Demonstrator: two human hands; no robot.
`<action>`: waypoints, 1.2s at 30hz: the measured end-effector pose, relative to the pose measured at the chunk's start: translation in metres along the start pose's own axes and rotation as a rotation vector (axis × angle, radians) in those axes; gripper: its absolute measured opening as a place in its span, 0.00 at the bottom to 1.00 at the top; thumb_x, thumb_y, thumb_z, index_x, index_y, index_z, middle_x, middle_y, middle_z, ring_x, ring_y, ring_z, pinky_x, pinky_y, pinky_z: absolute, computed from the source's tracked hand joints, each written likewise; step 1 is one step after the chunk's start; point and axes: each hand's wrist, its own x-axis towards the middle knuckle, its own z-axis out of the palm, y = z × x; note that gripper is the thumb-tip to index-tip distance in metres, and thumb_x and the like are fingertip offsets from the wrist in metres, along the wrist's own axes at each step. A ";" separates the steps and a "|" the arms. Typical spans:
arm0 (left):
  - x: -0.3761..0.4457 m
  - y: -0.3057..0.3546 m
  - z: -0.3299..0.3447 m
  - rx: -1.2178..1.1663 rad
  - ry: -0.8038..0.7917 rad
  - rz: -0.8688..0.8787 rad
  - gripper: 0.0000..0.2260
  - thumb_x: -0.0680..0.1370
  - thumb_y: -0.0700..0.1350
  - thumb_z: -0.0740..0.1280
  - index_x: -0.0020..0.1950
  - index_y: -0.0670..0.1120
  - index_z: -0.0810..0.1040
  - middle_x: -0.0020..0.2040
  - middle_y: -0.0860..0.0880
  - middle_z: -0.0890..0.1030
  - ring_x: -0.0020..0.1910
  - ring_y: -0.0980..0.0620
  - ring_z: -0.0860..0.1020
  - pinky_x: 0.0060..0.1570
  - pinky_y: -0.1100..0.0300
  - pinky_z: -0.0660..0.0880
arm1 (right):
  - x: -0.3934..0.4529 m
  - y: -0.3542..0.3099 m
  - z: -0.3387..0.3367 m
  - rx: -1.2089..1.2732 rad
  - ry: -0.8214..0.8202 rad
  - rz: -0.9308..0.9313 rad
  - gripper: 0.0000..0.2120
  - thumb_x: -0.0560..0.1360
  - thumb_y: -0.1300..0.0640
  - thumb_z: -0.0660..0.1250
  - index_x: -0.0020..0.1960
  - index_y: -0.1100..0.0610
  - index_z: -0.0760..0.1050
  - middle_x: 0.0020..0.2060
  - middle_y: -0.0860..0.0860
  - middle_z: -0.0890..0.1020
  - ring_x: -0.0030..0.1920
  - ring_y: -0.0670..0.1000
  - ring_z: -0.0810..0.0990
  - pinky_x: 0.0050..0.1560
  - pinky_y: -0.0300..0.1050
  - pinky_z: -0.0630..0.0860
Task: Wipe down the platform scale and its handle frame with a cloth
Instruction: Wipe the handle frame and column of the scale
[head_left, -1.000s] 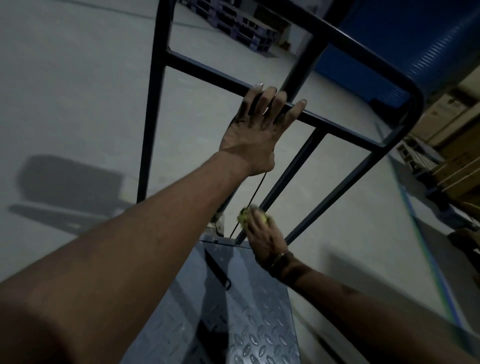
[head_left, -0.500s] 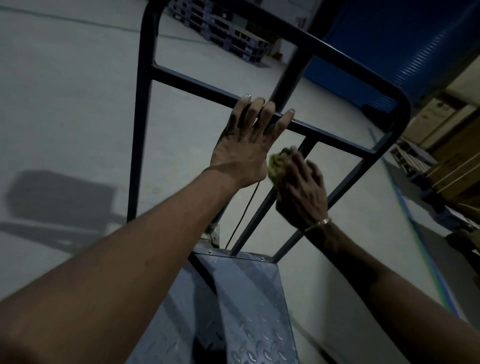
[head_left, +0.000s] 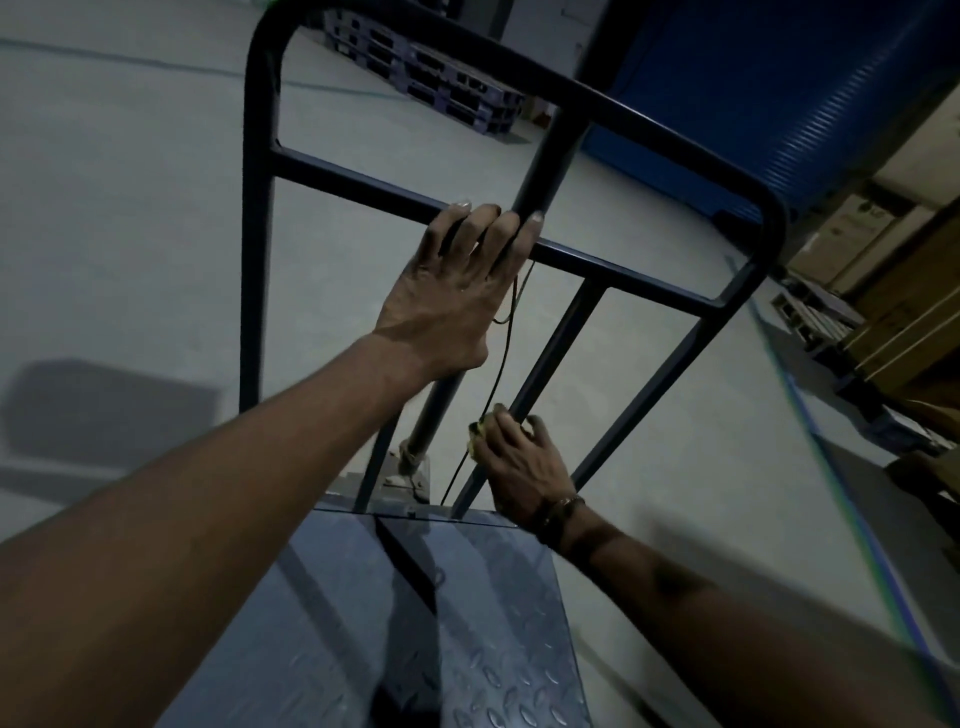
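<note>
The platform scale's chequered metal deck (head_left: 498, 649) lies below me, with its dark tubular handle frame (head_left: 257, 249) rising from the far end. My left hand (head_left: 452, 291) rests flat over the frame's middle crossbar (head_left: 623, 270), fingers draped on it. My right hand (head_left: 519, 462) is wrapped around the lower part of an inner upright bar (head_left: 561, 338), pressing a yellow-green cloth (head_left: 477, 434) against it. Only a small edge of the cloth shows past my fingers. A thin black cable (head_left: 493, 384) hangs beside that bar.
Grey concrete floor surrounds the scale. Stacked dark pallets (head_left: 436, 88) sit at the back, a blue corrugated shutter (head_left: 779, 93) at the upper right, and cardboard boxes (head_left: 872, 244) on pallets along the right side. A blue-green floor line (head_left: 810, 426) runs down the right.
My right hand with the cloth slid up the inner bar to just under the crossbar, then back down to near its base. My left hand stayed on the crossbar.
</note>
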 end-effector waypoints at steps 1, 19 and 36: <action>-0.001 -0.002 -0.001 0.003 -0.005 0.006 0.44 0.71 0.44 0.63 0.85 0.40 0.51 0.77 0.40 0.67 0.78 0.38 0.66 0.82 0.43 0.55 | 0.001 0.007 -0.009 0.000 0.052 0.022 0.34 0.71 0.56 0.69 0.76 0.58 0.66 0.74 0.60 0.67 0.78 0.62 0.61 0.68 0.68 0.66; -0.057 -0.101 -0.038 0.068 0.018 -0.219 0.36 0.73 0.41 0.63 0.82 0.38 0.62 0.77 0.37 0.70 0.80 0.38 0.66 0.81 0.42 0.59 | 0.058 0.046 -0.181 0.441 1.028 0.285 0.19 0.80 0.56 0.67 0.71 0.55 0.77 0.61 0.58 0.81 0.62 0.59 0.78 0.55 0.54 0.77; -0.057 -0.097 -0.027 -0.029 0.024 -0.260 0.42 0.66 0.40 0.65 0.82 0.39 0.62 0.77 0.39 0.68 0.82 0.39 0.62 0.83 0.41 0.56 | 0.083 0.022 -0.141 0.341 0.904 0.091 0.27 0.82 0.68 0.58 0.80 0.58 0.64 0.81 0.59 0.58 0.82 0.60 0.54 0.81 0.60 0.55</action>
